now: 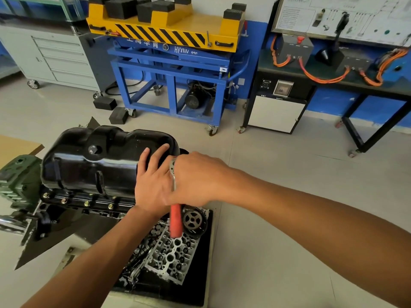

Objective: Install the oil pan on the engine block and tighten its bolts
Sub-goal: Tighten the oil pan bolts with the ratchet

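A glossy black oil pan [93, 161] sits on top of the engine block [73, 203], which hangs on a stand. Several brass-coloured bolts [86, 203] stand along the pan's near flange. My left hand [151, 183] lies flat against the pan's right end, fingers spread. My right hand [195, 178] grips a ratchet wrench [175, 216] with a red handle; its steel head shows between my two hands at the pan's right end. The bolt under the ratchet head is hidden by my hands.
Below the engine lies a black tray [200, 283] holding a cylinder head [171, 256], a sprocket [194, 221] and small parts. A blue lift cart [173, 85] with a yellow top stands behind. A grey drawer cabinet [55, 58] is at back left, a bench with orange cables [322, 78] at back right.
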